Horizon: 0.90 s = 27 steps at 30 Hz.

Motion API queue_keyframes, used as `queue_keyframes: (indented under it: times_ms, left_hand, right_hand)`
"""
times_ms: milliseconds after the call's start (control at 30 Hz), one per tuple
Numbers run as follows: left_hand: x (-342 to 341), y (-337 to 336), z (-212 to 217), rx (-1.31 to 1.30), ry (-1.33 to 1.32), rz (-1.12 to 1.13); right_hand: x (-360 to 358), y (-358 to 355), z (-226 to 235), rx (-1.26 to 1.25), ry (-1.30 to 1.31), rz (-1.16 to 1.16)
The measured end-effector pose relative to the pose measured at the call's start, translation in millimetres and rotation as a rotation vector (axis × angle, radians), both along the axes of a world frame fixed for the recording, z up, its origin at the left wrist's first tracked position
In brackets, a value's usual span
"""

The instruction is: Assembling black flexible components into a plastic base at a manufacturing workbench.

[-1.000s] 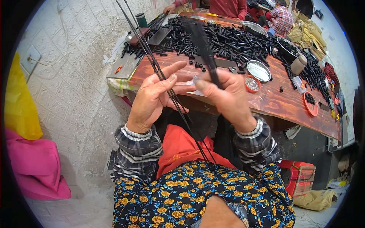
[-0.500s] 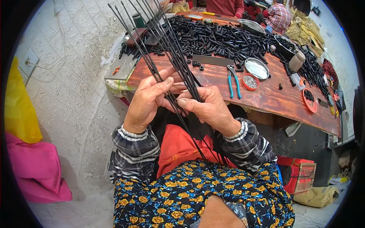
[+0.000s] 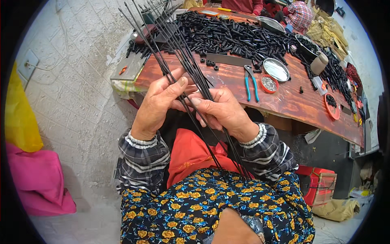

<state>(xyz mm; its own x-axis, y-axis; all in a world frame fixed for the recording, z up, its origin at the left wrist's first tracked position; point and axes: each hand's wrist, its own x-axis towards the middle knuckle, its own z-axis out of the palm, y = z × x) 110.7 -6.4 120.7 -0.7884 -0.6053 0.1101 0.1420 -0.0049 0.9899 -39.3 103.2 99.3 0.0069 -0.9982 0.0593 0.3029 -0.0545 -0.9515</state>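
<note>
Several long thin black rods [image 3: 175, 45] slant up from my lap, fanned apart at their far ends. My left hand [image 3: 162, 97] is closed on a few of them, its thumb lying over the rods. My right hand [image 3: 221, 107] grips the thicker bunch, thumb pressed on top and fingers curled beneath. Both hands sit close together above my lap, and their fingertips nearly meet between the two groups of rods. The rods' lower ends reach the flowered apron [image 3: 199, 199] and a red cloth [image 3: 191, 152].
A wooden table [image 3: 284, 99] ahead carries a large heap of short black tubular pieces [image 3: 239, 34]. Near its front lie blue-handled pliers [image 3: 251, 83], a red dish of small metal bits [image 3: 269, 83] and a round metal tray [image 3: 276, 69]. Co-workers sit at the far side.
The rods' lower ends have shifted slightly right, and the right-hand bunch stands a little further from the left-hand rods. Both hands keep their grip.
</note>
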Motion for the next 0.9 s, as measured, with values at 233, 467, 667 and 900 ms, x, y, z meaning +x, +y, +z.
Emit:
queue_keyframes:
  times_ms: [233,467,667,900]
  left_hand:
    - [-0.1,3.2,0.7,0.04,0.043,-0.008]
    - [-0.9,6.6,2.7,0.055,0.084,-0.001]
    - [3.9,4.6,0.4,0.124,0.137,-0.059]
    - [17.1,-0.5,-9.4,0.264,0.289,0.187]
  right_hand:
    - [5.0,0.2,-2.5,0.033,-0.014,-0.024]
    - [4.4,-2.4,-11.6,0.019,-0.152,-0.001]
    - [6.7,2.1,5.8,-0.032,0.079,-0.092]
    - [-45.0,-18.5,19.5,-0.202,0.534,-0.321]
